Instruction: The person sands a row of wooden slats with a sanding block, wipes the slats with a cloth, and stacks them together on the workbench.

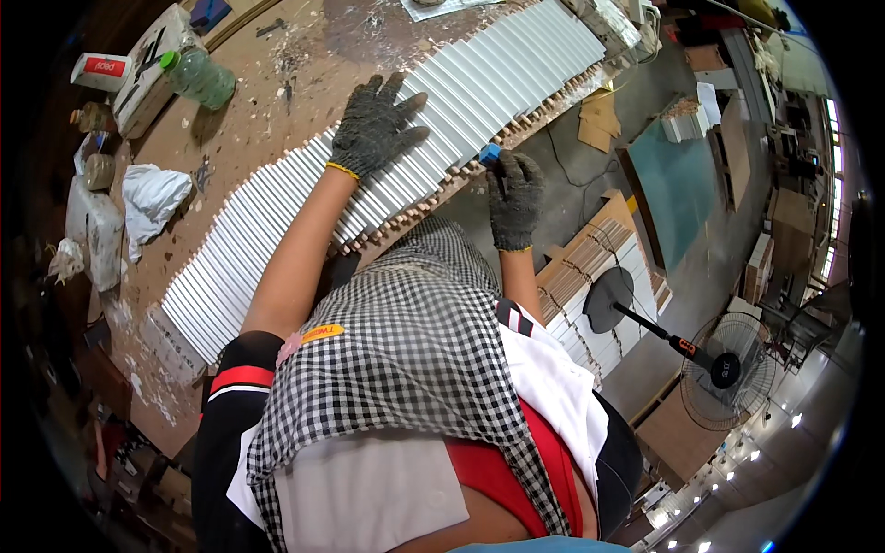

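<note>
A long row of white strips (258, 230) lies side by side across the workbench, with brown wooden-looking ends showing along the near edge. My left hand (373, 129), in a dark grey knit glove with a yellow cuff, rests flat on the strips with its fingers spread. At the near edge of the row, my right hand (514, 198), in a matching glove, pinches a small blue block (489, 154) close to the strip ends. Whether the block touches them I cannot tell, and the fingertips behind it are partly hidden.
On the bench (267, 101) at the left are a green bottle (198, 78), a paper cup (101, 71) and a white crumpled cloth (155, 198). Blocks brace both ends of the row. A pedestal fan (724, 370) and stacked white boards (595, 276) stand at the right.
</note>
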Available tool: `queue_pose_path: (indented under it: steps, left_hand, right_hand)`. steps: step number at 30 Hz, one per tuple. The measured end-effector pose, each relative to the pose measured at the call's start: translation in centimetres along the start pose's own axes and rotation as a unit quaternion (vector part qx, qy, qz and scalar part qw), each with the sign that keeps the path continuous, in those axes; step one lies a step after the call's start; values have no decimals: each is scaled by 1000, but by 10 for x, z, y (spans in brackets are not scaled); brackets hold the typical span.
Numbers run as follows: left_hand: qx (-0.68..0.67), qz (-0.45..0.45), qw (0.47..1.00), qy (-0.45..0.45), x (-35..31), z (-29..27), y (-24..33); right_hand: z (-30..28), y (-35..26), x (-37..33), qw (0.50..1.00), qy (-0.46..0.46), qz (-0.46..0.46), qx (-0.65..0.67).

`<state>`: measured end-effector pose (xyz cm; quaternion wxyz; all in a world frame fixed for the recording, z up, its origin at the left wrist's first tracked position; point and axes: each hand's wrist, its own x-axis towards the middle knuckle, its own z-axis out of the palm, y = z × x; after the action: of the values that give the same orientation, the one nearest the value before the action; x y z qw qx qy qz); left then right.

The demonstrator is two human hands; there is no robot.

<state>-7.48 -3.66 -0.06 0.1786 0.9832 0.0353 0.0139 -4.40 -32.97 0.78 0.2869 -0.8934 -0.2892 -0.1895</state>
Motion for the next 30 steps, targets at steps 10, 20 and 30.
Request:
queue_pose_path:
  steps: [10, 20, 30]
  left_hand:
    - [17, -3, 1000, -15, 3, -2, 2]
    - [10, 3, 1000, -8, 3, -3, 2]
    - [11, -2, 1000, -25, 3, -8, 4]
  right_hand:
    - [8, -7, 1, 999, 32, -10, 8]
    - [8, 1, 1, 998, -5, 33, 58]
    - [8, 23, 13, 981, 53, 157, 98]
